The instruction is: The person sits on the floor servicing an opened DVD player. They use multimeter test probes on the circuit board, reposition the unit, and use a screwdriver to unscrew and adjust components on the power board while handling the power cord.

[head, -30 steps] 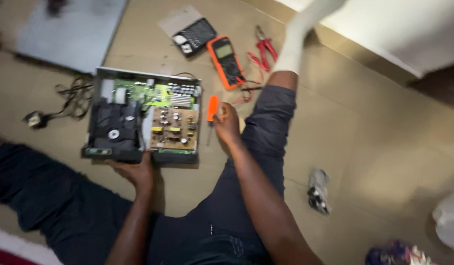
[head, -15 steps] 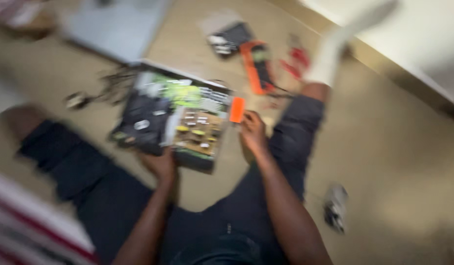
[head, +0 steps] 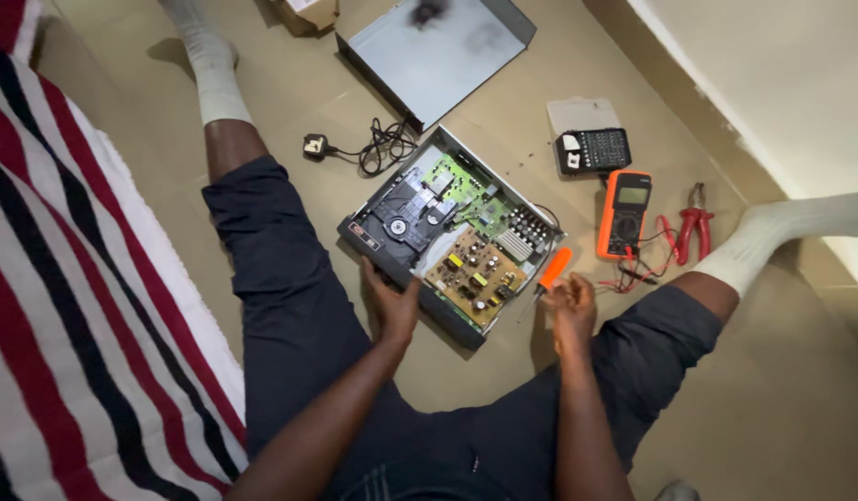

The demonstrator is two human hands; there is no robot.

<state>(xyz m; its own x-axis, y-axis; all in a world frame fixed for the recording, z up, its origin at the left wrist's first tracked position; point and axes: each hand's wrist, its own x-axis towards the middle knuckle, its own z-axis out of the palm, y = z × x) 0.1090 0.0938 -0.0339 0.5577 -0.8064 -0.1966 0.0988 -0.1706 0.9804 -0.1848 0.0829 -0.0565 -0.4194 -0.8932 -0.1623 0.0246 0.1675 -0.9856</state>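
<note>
- While the left hand (head: 392, 306) presses on the near edge of the opened disc player (head: 448, 237), fingers curled on its front panel, the chassis rests flat on the floor between the legs.
- Right hand (head: 570, 311) is closed around the orange-handled screwdriver (head: 551, 272); its tip points at the player's right corner, just beside the brown power board (head: 475, 276).
- Judgement: keep the left hand bracing the chassis, seat the tip squarely before turning, and keep fingers off the board components.
- Beyond the right hand lie the orange multimeter (head: 624, 213) with tangled leads, then the red pliers (head: 693, 223).
- Farther out: bit set case (head: 593, 148), mains plug (head: 315, 145) and the removed metal cover (head: 438, 51).
</note>
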